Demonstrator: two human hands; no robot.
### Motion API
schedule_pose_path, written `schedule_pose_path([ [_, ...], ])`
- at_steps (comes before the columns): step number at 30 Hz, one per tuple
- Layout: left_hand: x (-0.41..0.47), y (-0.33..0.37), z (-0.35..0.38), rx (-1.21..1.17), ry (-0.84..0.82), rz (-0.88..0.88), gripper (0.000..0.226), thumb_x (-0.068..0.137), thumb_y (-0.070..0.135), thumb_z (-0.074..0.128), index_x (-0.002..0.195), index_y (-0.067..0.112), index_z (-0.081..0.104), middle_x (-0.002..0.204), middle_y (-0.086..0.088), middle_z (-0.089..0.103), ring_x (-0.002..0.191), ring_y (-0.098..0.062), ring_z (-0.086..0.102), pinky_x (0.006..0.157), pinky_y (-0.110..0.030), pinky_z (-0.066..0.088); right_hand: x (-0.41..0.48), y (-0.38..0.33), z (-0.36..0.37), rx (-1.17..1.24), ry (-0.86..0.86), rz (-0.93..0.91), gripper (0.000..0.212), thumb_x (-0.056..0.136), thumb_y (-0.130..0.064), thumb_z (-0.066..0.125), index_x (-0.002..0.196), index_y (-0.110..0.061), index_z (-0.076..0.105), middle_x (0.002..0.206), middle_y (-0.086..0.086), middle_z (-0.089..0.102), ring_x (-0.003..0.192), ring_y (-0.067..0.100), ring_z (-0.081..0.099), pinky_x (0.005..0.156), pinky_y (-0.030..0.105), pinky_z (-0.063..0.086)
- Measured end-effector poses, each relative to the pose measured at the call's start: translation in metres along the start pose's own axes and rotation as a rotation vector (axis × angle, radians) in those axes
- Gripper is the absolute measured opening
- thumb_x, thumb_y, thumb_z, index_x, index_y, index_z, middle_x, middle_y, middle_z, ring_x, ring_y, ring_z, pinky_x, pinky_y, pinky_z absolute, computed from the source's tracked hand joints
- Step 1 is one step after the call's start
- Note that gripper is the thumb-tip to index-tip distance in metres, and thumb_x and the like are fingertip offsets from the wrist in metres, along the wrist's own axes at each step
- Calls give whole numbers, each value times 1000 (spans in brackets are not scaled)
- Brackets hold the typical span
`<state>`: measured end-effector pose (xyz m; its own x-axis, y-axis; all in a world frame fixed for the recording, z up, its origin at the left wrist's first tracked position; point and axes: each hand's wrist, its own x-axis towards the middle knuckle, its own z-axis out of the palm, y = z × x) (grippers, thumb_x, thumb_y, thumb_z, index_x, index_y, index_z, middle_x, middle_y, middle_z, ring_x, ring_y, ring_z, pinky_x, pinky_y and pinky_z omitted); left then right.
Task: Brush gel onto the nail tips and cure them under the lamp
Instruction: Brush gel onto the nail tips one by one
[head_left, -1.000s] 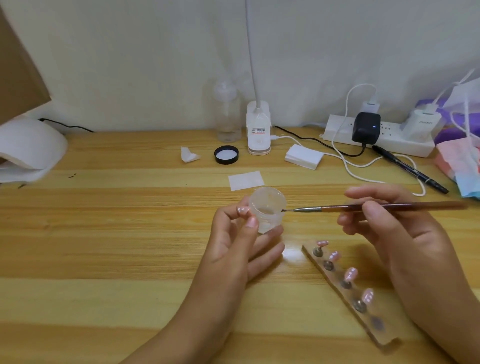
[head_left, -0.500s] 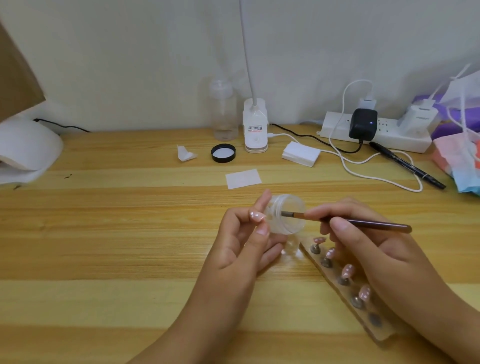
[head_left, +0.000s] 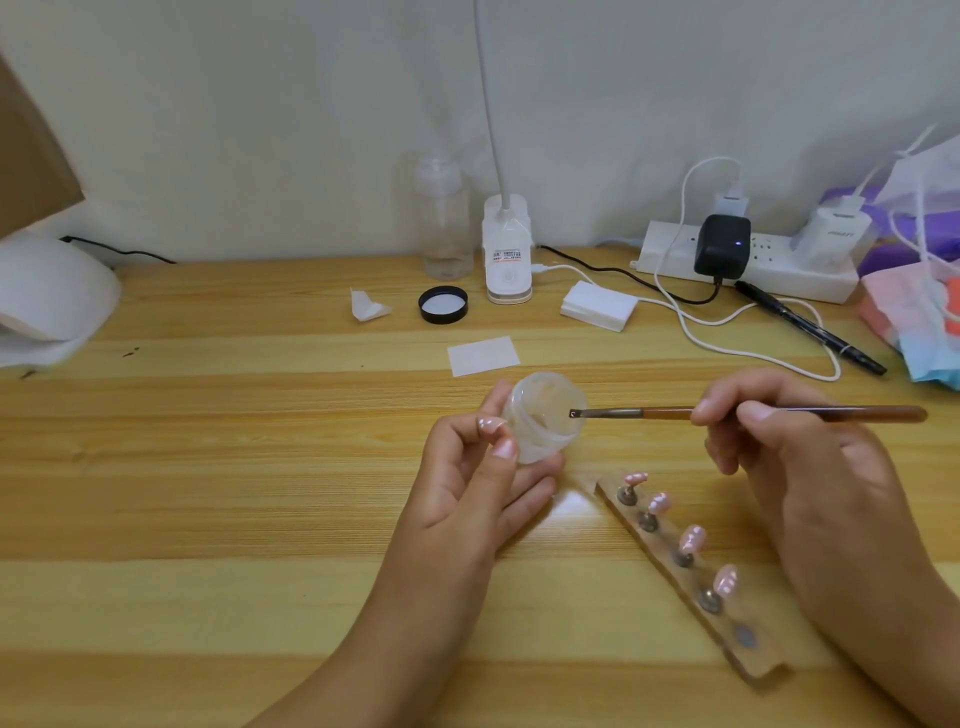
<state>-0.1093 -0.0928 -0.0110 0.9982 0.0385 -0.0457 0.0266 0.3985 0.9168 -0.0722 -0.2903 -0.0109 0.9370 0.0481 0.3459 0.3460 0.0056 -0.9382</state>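
My left hand (head_left: 467, 483) grips a small clear gel jar (head_left: 540, 421), tilted with its mouth toward the right. My right hand (head_left: 795, 467) pinches a thin brown brush (head_left: 727, 413) held level; its tip sits at the jar's mouth. Below the hands a clear strip holder (head_left: 691, 571) lies slantwise on the wooden desk (head_left: 208, 467), carrying several pink nail tips (head_left: 693, 538) on small pegs. The white curing lamp (head_left: 47, 296) stands at the far left edge of the desk.
A black jar lid (head_left: 443, 305), a clear bottle (head_left: 445, 218), a white clip lamp base (head_left: 508, 249), white pads (head_left: 598, 305), a paper wipe (head_left: 483, 355), a power strip (head_left: 748, 260) with cables and a black pen (head_left: 810, 327) line the back.
My right hand has slid back to the right, so the brush reaches further out, its tip at the jar's mouth. The jar stays in my left hand, tilted a little more upward.
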Motion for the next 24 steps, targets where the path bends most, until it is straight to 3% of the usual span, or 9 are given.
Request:
schedule_pose_path([
  [10, 1, 0, -1, -25, 34, -20, 17, 78, 30, 56, 89, 17, 54, 129, 20, 61, 102, -26, 70, 85, -27, 56, 1, 3, -1, 15, 30, -6, 25, 81, -32, 47, 79, -19, 69, 76, -3, 55, 70, 13, 45, 68, 15, 41],
  [15, 3, -1, -4, -51, 57, -43, 7, 81, 31, 58, 79, 25, 62, 125, 14, 65, 103, -27, 69, 89, -30, 55, 2, 2, -1, 25, 95, -1, 26, 86, -37, 49, 76, -23, 68, 74, 9, 48, 70, 14, 45, 73, 30, 37],
  [20, 5, -1, -5, -65, 79, -55, 8, 90, 24, 54, 86, 21, 60, 118, 12, 68, 102, -27, 70, 88, -31, 55, 0, 1, 2, 72, 30, -23, 25, 82, -32, 51, 94, -24, 72, 81, -3, 58, 75, 13, 52, 73, 20, 48],
  [24, 4, 2, -4, -56, 69, -53, 27, 93, 23, 53, 71, 31, 68, 118, 12, 69, 104, -27, 69, 88, -30, 55, -3, -2, 1, 48, -16, 32, 20, 73, -28, 59, 89, -27, 71, 86, -4, 64, 79, 13, 59, 78, 17, 51],
])
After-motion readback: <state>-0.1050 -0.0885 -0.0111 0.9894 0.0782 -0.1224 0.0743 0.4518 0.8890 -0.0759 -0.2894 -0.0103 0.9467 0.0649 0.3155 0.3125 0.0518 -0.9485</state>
